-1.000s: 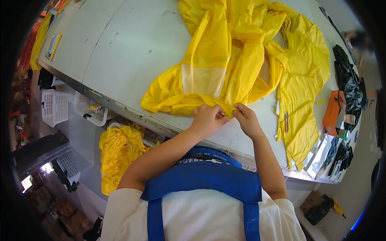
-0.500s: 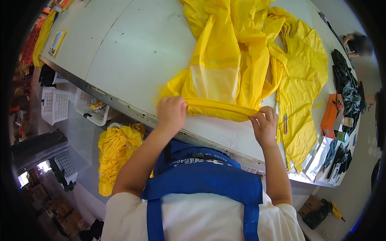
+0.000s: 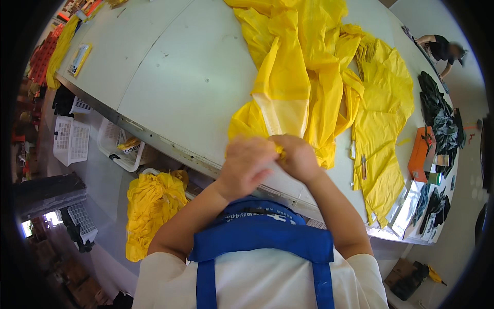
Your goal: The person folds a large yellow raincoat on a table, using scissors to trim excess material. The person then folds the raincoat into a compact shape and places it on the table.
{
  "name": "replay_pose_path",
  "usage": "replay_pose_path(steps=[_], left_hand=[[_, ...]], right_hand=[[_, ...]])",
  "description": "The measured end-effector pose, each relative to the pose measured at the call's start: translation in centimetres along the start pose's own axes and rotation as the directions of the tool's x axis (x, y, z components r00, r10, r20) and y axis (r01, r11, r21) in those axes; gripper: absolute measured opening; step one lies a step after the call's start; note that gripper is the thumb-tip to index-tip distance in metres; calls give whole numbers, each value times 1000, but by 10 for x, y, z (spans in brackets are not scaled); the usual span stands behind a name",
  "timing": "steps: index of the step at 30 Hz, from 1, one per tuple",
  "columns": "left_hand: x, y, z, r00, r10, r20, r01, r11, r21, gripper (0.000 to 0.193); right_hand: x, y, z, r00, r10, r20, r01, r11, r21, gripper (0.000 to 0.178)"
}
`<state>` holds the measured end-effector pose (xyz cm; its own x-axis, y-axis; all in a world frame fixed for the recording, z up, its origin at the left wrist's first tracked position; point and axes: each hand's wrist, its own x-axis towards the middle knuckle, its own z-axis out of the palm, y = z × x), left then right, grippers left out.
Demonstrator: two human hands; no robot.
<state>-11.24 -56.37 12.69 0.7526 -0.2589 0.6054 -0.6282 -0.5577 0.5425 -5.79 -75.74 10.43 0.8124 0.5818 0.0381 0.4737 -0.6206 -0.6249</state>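
Observation:
A thin yellow garment (image 3: pixel 288 56) with a pale mesh panel (image 3: pixel 283 116) lies bunched on the white table (image 3: pixel 170 92), its lower end at my hands near the table's front edge. My right hand (image 3: pixel 297 158) is closed on the gathered hem, fingers curled inward. Close beside it on the left, my left hand (image 3: pixel 248 166) is smeared by motion over the same bit of cloth; its thumb stands apart, but whether it grips the hem cannot be made out. The hem between the hands is mostly hidden.
Stacked yellow pieces (image 3: pixel 383 108) lie to the right with a small slim tool (image 3: pixel 364 167) on them. Beyond are an orange box (image 3: pixel 421 154) and dark cloth (image 3: pixel 440 118). White baskets (image 3: pixel 71 139) and a yellow heap (image 3: pixel 154 211) stand below left. Another person (image 3: pixel 442 51) leans in far right.
My hands have come together from the two ends of the stretched hem, the left moving right and the right moving left. The flat hem is now bunched. The far person has leaned further into view.

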Motion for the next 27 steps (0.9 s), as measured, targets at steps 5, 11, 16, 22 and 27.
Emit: replay_pose_path(steps=[5, 11, 16, 22, 27], left_hand=[[-16, -88, 62, 538, -700, 469, 725, 99, -682, 45], [192, -61, 64, 855, -418, 308, 101, -448, -888, 52], [271, -127, 37, 716, -695, -60, -200, -122, -972, 30], [75, -28, -59, 992, 10, -127, 19, 974, 226, 47], [-62, -16, -45, 138, -427, 894, 625, 737, 256, 50]], right_hand=[[24, -11, -126, 839, 348, -419, -44, 809, 586, 20], [-22, -62, -223, 644, 146, -751, 182, 924, 336, 36], [-100, -47, -243, 871, -318, -374, 271, 947, -174, 46], [-175, 2, -198, 892, 410, 187, -395, 911, -114, 31], [-171, 71, -168, 330, 592, 735, -518, 765, -382, 45]])
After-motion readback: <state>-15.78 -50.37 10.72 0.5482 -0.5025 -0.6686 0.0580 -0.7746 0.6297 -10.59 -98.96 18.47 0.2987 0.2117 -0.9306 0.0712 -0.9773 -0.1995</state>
